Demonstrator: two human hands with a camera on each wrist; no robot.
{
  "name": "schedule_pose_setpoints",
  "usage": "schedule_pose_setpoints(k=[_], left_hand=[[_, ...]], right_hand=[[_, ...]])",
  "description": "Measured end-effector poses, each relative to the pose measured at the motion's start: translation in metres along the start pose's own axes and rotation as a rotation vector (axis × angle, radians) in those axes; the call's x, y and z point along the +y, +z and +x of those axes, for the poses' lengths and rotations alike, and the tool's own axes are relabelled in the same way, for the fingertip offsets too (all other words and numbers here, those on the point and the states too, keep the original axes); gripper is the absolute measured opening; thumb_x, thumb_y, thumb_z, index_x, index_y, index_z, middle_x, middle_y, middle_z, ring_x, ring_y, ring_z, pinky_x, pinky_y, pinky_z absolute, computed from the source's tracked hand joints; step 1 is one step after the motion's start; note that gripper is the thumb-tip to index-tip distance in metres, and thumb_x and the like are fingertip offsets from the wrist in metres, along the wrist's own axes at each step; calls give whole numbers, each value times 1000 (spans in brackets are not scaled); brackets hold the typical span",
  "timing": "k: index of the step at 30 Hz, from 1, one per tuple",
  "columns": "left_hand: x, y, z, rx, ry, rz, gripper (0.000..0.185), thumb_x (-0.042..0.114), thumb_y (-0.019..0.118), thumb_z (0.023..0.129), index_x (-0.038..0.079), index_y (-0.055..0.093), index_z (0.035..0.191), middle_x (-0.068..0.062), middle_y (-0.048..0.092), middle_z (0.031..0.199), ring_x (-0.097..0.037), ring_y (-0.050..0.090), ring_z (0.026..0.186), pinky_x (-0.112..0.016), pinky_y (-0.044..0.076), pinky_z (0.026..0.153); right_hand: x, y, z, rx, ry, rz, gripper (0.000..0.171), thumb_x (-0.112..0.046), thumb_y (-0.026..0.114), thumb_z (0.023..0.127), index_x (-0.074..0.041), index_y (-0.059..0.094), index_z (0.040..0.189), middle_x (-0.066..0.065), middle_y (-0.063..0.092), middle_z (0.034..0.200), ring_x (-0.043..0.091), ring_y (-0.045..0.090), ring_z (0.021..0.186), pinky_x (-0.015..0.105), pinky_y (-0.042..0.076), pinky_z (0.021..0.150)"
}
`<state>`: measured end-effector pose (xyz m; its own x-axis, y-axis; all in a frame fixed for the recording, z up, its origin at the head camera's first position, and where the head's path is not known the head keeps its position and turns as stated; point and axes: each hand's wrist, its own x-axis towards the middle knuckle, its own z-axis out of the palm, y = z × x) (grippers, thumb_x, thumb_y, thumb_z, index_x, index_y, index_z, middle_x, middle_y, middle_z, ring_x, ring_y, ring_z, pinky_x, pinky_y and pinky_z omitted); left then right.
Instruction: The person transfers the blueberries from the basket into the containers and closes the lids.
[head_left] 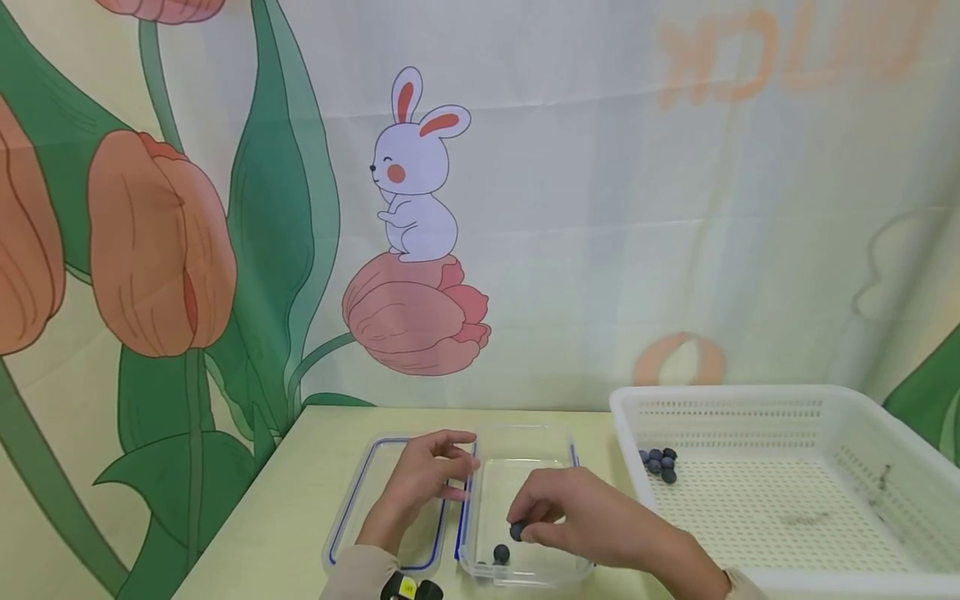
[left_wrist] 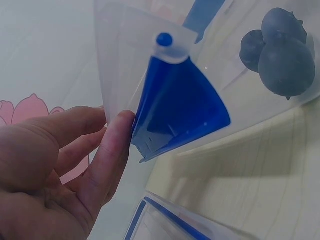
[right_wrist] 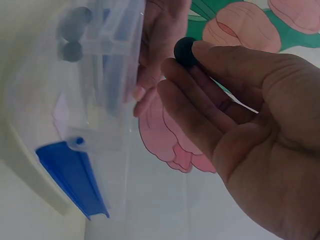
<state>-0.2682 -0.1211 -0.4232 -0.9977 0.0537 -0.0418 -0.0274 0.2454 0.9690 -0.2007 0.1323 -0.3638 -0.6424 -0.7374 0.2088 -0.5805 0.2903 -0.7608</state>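
Between the thumb and fingertips of my right hand (head_left: 573,512) is a pinched blueberry (head_left: 517,531), held over a clear plastic food box (head_left: 525,575). The right wrist view shows this blueberry (right_wrist: 185,52) at the fingertips too. Another blueberry (head_left: 501,553) lies in the box's near left corner; through the wall in the left wrist view, blueberries (left_wrist: 286,65) look clustered, though some may be reflections. My left hand (head_left: 423,475) touches the box's left side with its fingertips, beside a blue clasp (left_wrist: 180,105) that hangs open.
The box's clear lid (head_left: 345,517) with a blue seal lies on the table to the left, partly under my left hand. At right stands a large white perforated basket (head_left: 795,492) with several blueberries (head_left: 655,467) in its left corner. A printed curtain (head_left: 562,208) hangs behind.
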Motion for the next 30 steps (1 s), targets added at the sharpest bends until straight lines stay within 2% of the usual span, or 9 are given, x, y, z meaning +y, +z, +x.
schedule_pose_setpoints(k=[3,8,13,19,24,30], left_hand=[[0,0,0,-4,5,-2,43,9,81,94,7,70,136,-12,66,106,-24,72,89,-35,66,66],[1,1,0,-8,8,-4,43,9,80,94,5,70,136,-13,66,105,-24,71,87,-35,66,66],[2,1,0,-7,11,-7,43,8,80,94,4,70,136,-13,66,104,-23,71,86,-35,66,66],[2,1,0,0,5,0,41,7,80,94,6,71,135,-13,66,104,-23,71,86,-35,66,66],[2,0,-1,2,1,3,41,8,80,94,6,71,135,-13,66,104,-23,71,86,-35,66,66],[0,0,-1,0,7,-3,42,8,80,94,6,71,135,-13,66,104,-22,71,86,-35,66,66]], right_hand=[[5,8,4,-40,27,4,12,-1,76,96,-10,75,104,-9,73,100,1,71,88,23,61,82],[13,15,7,-65,39,-76,12,0,79,93,-10,76,98,-11,73,94,-2,67,83,20,60,77],[17,18,7,-87,28,-151,12,-1,80,93,-12,77,97,-13,72,96,-3,66,86,20,59,77],[19,19,7,-101,40,-159,12,-1,79,93,-12,77,97,-14,72,97,-3,65,86,19,58,77],[19,19,8,-109,13,-198,11,-1,79,94,-12,78,97,-14,72,97,-4,63,86,19,57,77],[19,20,7,-119,28,-199,10,-2,77,96,-12,78,98,-10,74,97,-4,62,87,19,57,77]])
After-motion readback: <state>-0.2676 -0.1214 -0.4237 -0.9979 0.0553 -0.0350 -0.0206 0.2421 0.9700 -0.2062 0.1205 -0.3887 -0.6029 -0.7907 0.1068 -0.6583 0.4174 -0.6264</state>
